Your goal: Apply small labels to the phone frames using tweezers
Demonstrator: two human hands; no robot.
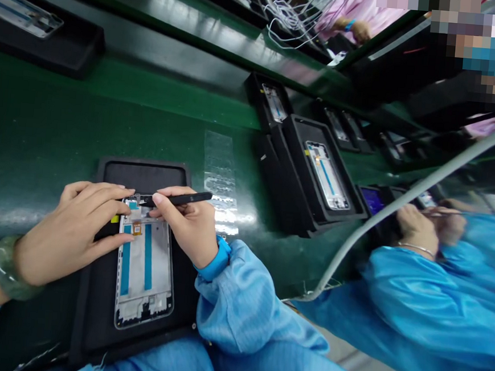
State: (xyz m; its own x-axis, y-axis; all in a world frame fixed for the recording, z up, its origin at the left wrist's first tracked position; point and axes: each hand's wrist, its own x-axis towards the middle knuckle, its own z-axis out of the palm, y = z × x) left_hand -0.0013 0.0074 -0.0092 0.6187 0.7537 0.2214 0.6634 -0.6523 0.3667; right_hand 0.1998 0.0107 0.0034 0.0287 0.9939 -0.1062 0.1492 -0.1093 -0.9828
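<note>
On the green bench [150, 112], a clear plastic strip [218, 152]. To the right of this strip, stacked black trays [280, 179], with a phone frame [335, 187] in the top one. At the upper left, another black tray [80, 55]. Farther back, tangled white cables [286, 14]. At the right, a grey tube [468, 154], slanting near the blue sleeve [415, 284] of a co-worker.

Phone frame [136, 265] — smooth, probably metal; tray [98, 311] — matt.

Blue sleeves [238, 299], green bangle [7, 269] (glossy)
</note>
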